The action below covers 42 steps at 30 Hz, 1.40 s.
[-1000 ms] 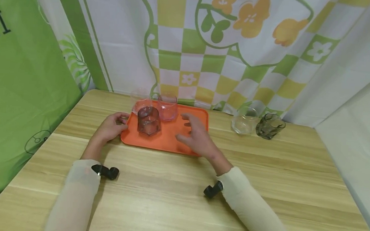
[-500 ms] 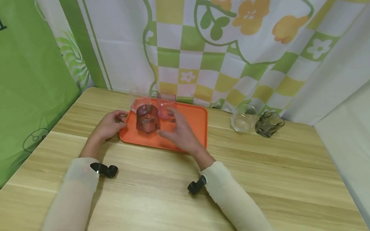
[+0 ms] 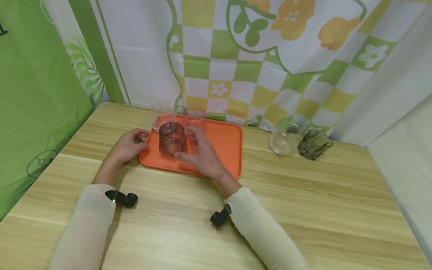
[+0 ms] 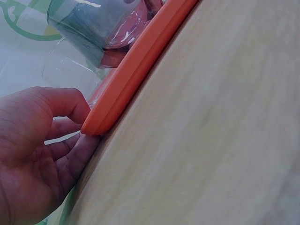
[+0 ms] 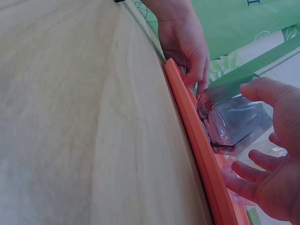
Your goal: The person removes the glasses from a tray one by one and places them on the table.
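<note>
An orange tray (image 3: 222,145) lies toward the back of the table, its left edge pinched by my left hand (image 3: 126,147). In the left wrist view, thumb and fingers meet above and below the tray's corner (image 4: 105,108). A dark, faceted drinking glass (image 3: 173,138) stands upright on the tray's left half. Around its right side my right hand (image 3: 204,157) is spread, thumb at the front. The right wrist view has the thumb overlapping the dark glass (image 5: 234,119) and the other fingers held apart. Behind it are a pinkish glass (image 3: 195,116) and a clear glass (image 3: 162,117).
Right of the tray, near the back edge of the wooden table (image 3: 181,223), stand a clear round glass (image 3: 283,142) and a smoky grey wavy glass (image 3: 313,145). A checked, flowered curtain (image 3: 223,69) hangs close behind. Green cloth (image 3: 25,98) hangs at the left.
My right hand has moved left across the tray, from its right part to the dark glass. My left hand keeps its hold on the tray's edge, and the glasses stay in place.
</note>
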{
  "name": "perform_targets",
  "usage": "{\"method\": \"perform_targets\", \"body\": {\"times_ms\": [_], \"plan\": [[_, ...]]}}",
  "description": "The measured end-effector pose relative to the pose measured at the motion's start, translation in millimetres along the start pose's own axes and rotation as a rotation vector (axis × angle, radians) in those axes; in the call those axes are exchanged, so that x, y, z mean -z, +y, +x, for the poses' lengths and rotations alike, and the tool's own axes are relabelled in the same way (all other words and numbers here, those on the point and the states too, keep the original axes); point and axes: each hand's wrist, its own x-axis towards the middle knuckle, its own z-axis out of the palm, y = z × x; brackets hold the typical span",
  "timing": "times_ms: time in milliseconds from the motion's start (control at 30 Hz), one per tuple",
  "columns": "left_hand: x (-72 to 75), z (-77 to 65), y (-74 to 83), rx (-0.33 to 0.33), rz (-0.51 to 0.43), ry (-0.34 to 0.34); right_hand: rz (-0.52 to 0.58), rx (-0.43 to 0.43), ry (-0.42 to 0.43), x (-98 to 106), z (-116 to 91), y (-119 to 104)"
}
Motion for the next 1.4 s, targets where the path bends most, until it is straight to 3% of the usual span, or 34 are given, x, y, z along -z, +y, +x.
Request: {"method": "perform_targets", "body": {"times_ms": [300,733,933,1100,1400], "plan": [[-0.1,0.2,-0.2,0.012,0.005,0.001,0.049,-0.008,-0.040,-8,5,-3],[0.7,-1.3,1.1,-0.003,-0.009,0.002,0.196,0.111,-0.042,-24,20,-5],[-0.5,-1.5,0.4,0.000,-0.008,0.006,0.087,0.110,-0.017,-28,23,-5],[-0.8,-1.2,-0.6,0.003,0.005,0.007,-0.001,0.046,-0.010,-28,23,-6],[-0.7,-0.8,0.2,0.011,-0.013,0.000,0.027,-0.006,-0.023,-28,23,-6]]}}
